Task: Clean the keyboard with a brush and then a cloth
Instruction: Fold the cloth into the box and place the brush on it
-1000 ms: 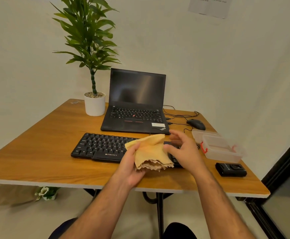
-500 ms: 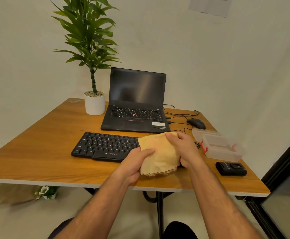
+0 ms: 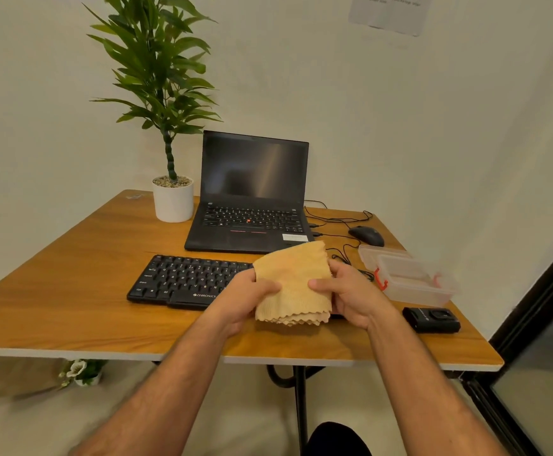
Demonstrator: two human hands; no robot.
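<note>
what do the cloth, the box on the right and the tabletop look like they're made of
Cloth: soft woven or knit fabric, matte tan, with a zigzag-cut edge, probably microfibre. Box: clear, slightly frosted plastic with red clasps. Tabletop: wood-grain surface with a pale edge band, so likely laminate over board, not solid wood.

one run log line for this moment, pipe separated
phase: cloth step | left hand: grips cloth | right hand: grips cloth | cloth: folded, held above keyboard right end | brush: not visible
</note>
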